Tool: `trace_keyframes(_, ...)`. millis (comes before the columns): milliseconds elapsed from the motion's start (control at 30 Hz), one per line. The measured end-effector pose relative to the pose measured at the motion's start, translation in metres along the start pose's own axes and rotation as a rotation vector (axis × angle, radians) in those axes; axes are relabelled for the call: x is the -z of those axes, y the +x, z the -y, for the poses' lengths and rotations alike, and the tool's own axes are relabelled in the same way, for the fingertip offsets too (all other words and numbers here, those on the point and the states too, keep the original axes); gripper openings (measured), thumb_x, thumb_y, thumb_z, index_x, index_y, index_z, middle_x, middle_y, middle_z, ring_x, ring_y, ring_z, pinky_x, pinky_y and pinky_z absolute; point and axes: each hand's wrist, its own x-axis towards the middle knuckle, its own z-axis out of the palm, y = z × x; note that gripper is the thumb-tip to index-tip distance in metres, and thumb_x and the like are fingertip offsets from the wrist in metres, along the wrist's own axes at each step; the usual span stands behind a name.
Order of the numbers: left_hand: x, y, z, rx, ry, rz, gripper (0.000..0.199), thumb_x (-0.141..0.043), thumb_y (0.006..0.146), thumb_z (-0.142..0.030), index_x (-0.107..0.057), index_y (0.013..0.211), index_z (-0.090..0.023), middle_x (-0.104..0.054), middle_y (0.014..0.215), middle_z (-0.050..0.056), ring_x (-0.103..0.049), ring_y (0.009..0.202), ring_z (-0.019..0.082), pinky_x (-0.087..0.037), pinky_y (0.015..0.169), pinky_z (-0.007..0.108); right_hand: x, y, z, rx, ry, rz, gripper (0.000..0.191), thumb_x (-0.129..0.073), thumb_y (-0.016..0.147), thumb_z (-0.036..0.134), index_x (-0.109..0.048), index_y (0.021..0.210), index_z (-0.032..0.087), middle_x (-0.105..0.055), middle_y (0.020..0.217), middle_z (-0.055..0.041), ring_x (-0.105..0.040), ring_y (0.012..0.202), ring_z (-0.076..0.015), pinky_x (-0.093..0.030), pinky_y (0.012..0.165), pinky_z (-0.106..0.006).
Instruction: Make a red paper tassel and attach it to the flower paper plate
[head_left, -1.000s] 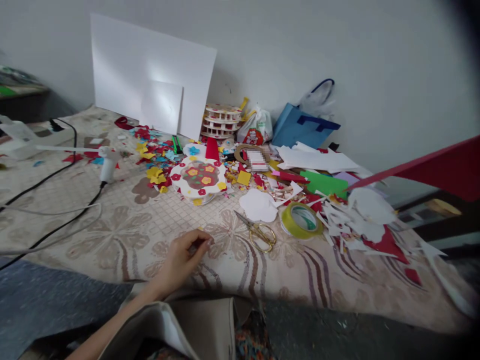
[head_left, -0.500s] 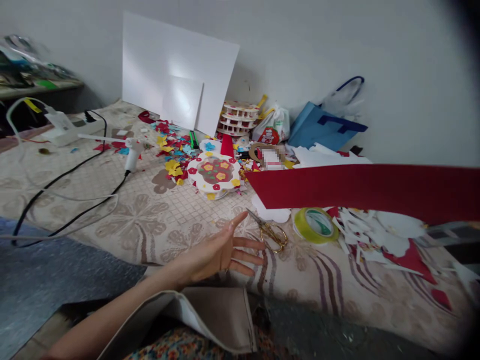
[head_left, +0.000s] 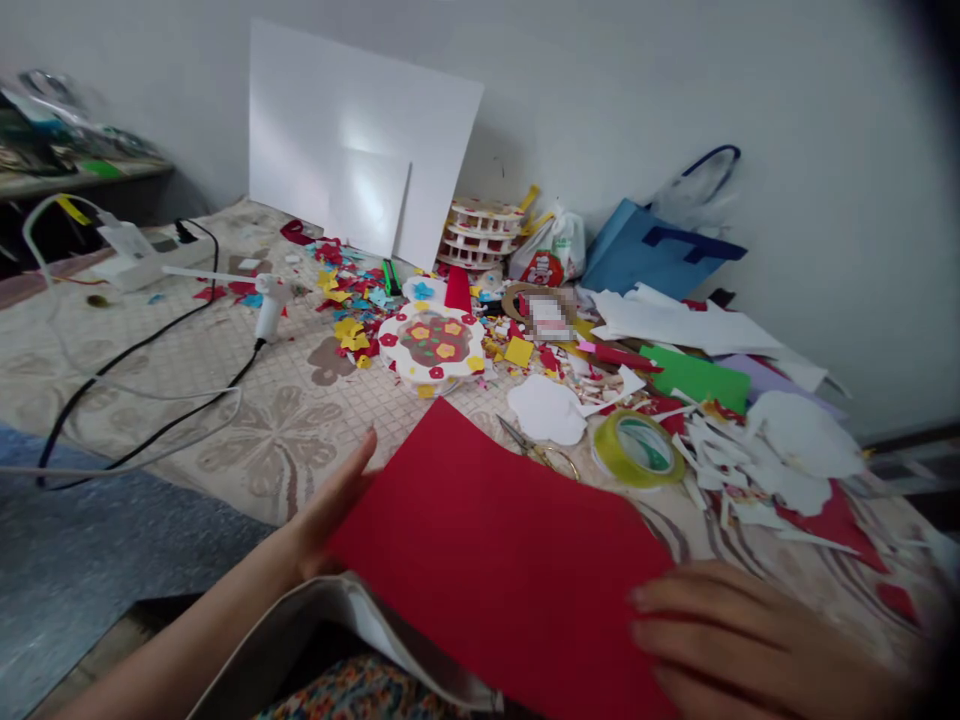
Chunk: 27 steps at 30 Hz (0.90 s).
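Note:
A sheet of red craft foam or card lies tilted over my lap and the table's front edge. My right hand grips its right side, fingers across the top face, slightly blurred. At its left edge is my left hand, open, thumb stretched upward; its other fingers are hidden behind the sheet. Just beyond the sheet lie gold-handled scissors, partly covered by it. A white scalloped cutout and a roll of yellowish tape lie close by. Farther back sits a white flower-shaped piece decorated with small flowers.
A white glue gun stands at left, its black cord trailing towards a power strip. Colourful scraps and white offcuts litter the table. Behind are a white board, tiered round frame and blue bag.
The red sheet has swung in from the right to lie in front of me, with my right hand on it. My left hand has drawn back leftward to the sheet's edge.

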Motion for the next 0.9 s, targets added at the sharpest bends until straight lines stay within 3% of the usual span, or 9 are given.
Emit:
trace_keyframes(67, 0.004, -0.003, 0.003, 0.005, 0.020, -0.090, 0.066, -0.051, 0.072, -0.074, -0.069, 0.098, -0.016, -0.073, 0.076, 0.012, -0.071, 0.076, 0.031, -0.057, 0.064, 0.041, 0.004, 0.052, 0.023, 0.106, 0.033, 0.126, 0.027, -0.059, 0.089, 0.029, -0.065, 0.114, 0.037, -0.072, 0.111, 0.0008, -0.063, 0.109, -0.0175, -0.049, 0.100, -0.032)
trace_keyframes(133, 0.005, -0.005, 0.006, -0.010, 0.081, -0.101, 0.046, -0.067, 0.071, -0.055, -0.069, 0.100, -0.018, -0.073, 0.076, 0.009, -0.071, 0.074, 0.029, -0.058, 0.065, 0.039, 0.008, 0.085, 0.042, 0.130, 0.073, 0.162, 0.025, -0.053, 0.093, 0.026, -0.066, 0.112, 0.035, -0.074, 0.105, 0.0006, -0.064, 0.108, -0.0160, -0.048, 0.101, -0.031)
trace_keyframes(267, 0.009, -0.012, 0.012, -0.098, 0.219, 0.018, 0.038, -0.071, 0.075, -0.036, -0.066, 0.111, -0.025, -0.074, 0.087, 0.004, -0.071, 0.082, 0.024, -0.058, 0.077, 0.039, 0.018, 0.096, 0.047, 0.030, 0.243, 0.241, 0.030, -0.053, 0.091, 0.043, -0.066, 0.115, 0.029, -0.072, 0.108, -0.0047, -0.065, 0.108, -0.0183, -0.054, 0.092, -0.028)
trace_keyframes(300, 0.012, -0.013, 0.013, -0.133, 0.232, 0.022, 0.037, -0.070, 0.076, -0.035, -0.065, 0.112, -0.026, -0.074, 0.089, 0.003, -0.071, 0.085, 0.024, -0.057, 0.081, 0.039, 0.019, 0.093, 0.041, -0.016, 0.280, 0.207, 0.036, -0.049, 0.091, 0.049, -0.065, 0.116, 0.028, -0.072, 0.109, -0.0059, -0.065, 0.107, -0.0191, -0.054, 0.091, -0.028)
trace_keyframes(367, 0.019, -0.016, 0.016, -0.178, 0.231, 0.001, 0.037, -0.069, 0.079, -0.034, -0.064, 0.115, -0.028, -0.074, 0.091, 0.002, -0.071, 0.088, 0.023, -0.056, 0.085, 0.039, 0.016, 0.091, 0.024, -0.155, 0.283, 0.014, 0.043, -0.039, 0.093, 0.056, -0.066, 0.111, 0.028, -0.072, 0.105, -0.0070, -0.067, 0.103, -0.0208, -0.055, 0.087, -0.031)
trace_keyframes(433, 0.026, -0.017, 0.018, -0.177, 0.208, -0.023, 0.041, -0.068, 0.080, -0.034, -0.061, 0.119, -0.028, -0.074, 0.092, 0.003, -0.071, 0.084, 0.023, -0.058, 0.080, 0.038, 0.006, 0.096, 0.003, -0.341, 0.168, -0.176, 0.032, -0.041, 0.095, 0.046, -0.067, 0.102, 0.027, -0.072, 0.099, -0.0054, -0.069, 0.091, -0.0194, -0.056, 0.079, -0.031)
trace_keyframes(533, 0.035, -0.020, 0.022, -0.137, 0.184, -0.047, 0.047, -0.069, 0.079, -0.036, -0.058, 0.124, -0.026, -0.074, 0.094, 0.006, -0.072, 0.076, 0.024, -0.059, 0.071, 0.037, -0.014, 0.120, -0.027, -0.568, -0.015, -0.315, 0.019, -0.051, 0.090, 0.037, -0.062, 0.097, 0.023, -0.070, 0.094, -0.0058, -0.067, 0.081, -0.0194, -0.053, 0.072, -0.032)
trace_keyframes(733, 0.039, -0.033, 0.022, -0.052, 0.151, -0.071, 0.051, -0.070, 0.079, -0.033, -0.056, 0.127, -0.026, -0.072, 0.107, 0.006, -0.070, 0.089, 0.024, -0.056, 0.082, 0.035, -0.040, 0.166, -0.051, -0.539, 0.017, 0.033, 0.016, -0.056, 0.078, 0.024, -0.053, 0.094, 0.021, -0.064, 0.086, -0.0032, -0.060, 0.075, -0.0175, -0.045, 0.068, -0.028)
trace_keyframes(900, 0.041, -0.036, 0.023, -0.039, 0.103, -0.047, 0.050, -0.070, 0.080, -0.031, -0.056, 0.127, -0.024, -0.070, 0.115, 0.006, -0.070, 0.093, 0.024, -0.055, 0.085, 0.034, -0.043, 0.173, -0.044, -0.569, -0.059, 0.102, 0.015, -0.051, 0.077, 0.018, -0.049, 0.092, 0.021, -0.061, 0.080, -0.0011, -0.057, 0.070, -0.0157, -0.038, 0.064, -0.025)
